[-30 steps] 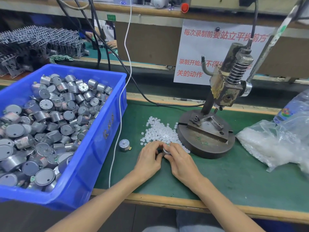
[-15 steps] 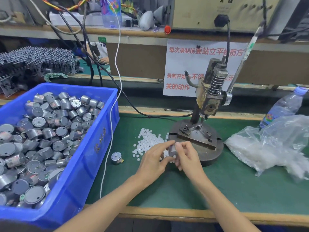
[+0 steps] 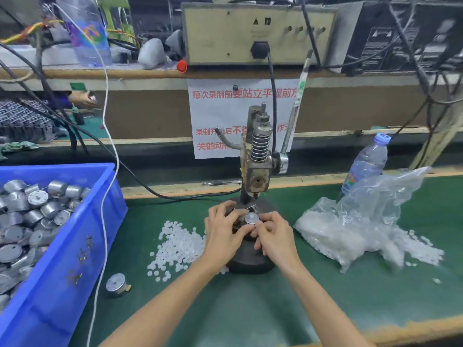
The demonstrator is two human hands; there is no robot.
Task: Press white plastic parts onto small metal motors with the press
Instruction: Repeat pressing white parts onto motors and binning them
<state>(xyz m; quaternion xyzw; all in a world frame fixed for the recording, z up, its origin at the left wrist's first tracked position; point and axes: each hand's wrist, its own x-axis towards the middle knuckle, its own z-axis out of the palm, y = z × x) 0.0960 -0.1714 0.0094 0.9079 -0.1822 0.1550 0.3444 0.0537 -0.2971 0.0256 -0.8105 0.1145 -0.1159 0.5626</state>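
Note:
A small round metal motor [image 3: 251, 218] sits between my fingertips on the dark round base [image 3: 246, 261] of the hand press [image 3: 258, 159], just below the press head. My left hand [image 3: 223, 231] pinches the motor from the left and my right hand [image 3: 274, 235] pinches it from the right. Whether a white part sits on its shaft I cannot tell. A loose pile of small white plastic parts [image 3: 178, 246] lies on the green mat left of the base. The press lever [image 3: 295, 106] stands raised at the back right.
A blue bin [image 3: 75, 259] full of metal motors [image 3: 30, 211] stands at the left, with a white cable [image 3: 107, 171] hanging over it. One lone motor [image 3: 115, 284] lies on the mat. A clear bag of white parts [image 3: 350, 229] and a water bottle [image 3: 365, 161] are at the right.
Both hands lifted the motor from beside the white pile and carried it forward onto the press base. The camera view tilted up and moved closer to the press.

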